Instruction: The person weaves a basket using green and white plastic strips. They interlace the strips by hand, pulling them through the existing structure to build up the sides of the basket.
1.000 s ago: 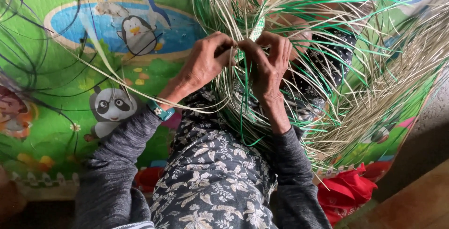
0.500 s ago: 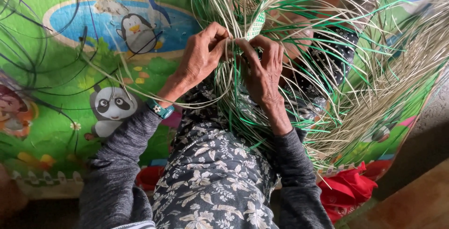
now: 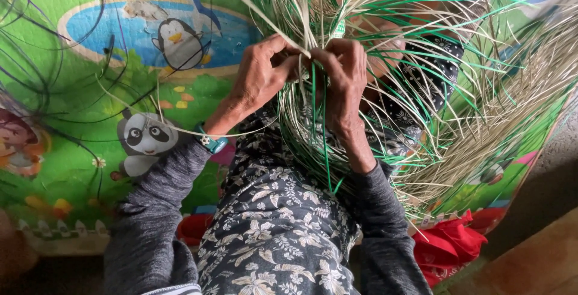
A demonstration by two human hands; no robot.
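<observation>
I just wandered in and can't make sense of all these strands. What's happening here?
A person seated on a colourful cartoon play mat is working a loose bundle of thin pale and green straw-like strips that fan outward over their lap. The left hand and the right hand meet at the middle of the bundle, fingers pinching strips there. A crumpled red cloth lies beside the person on the right.

Free room: bare play mat [image 3: 72, 84] to the left of the left hand [image 3: 262, 78] — crossed only by a few thin dark strands [image 3: 36, 60]. Obstacles: dense fan of pale and green straw strips [image 3: 457, 108] crowded the right hand [image 3: 343, 72] above and to the right; red cloth [image 3: 448, 247] lay below — lap between sleeves.
</observation>
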